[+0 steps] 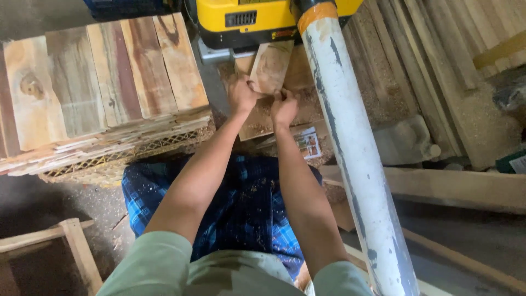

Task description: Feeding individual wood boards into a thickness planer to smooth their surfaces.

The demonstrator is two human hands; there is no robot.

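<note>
Head view: left hand and right hand both clamp the wood board near the yellow planer; fingers could likely get pinched.

This was a woodworking workshop, rough and dusty. A yellow planer machine sat at the top of the view with a short wooden board at its mouth. Stacks of planed boards lay on a metal mesh rack at the left, and more long planks leaned together at the right. Sawdust covered the planks and the concrete floor. A thick white pipe, stained and dusty, ran from the machine toward the camera. A plain wooden frame stood at lower left, and loose timber lengths lay on the floor at the right.
</note>
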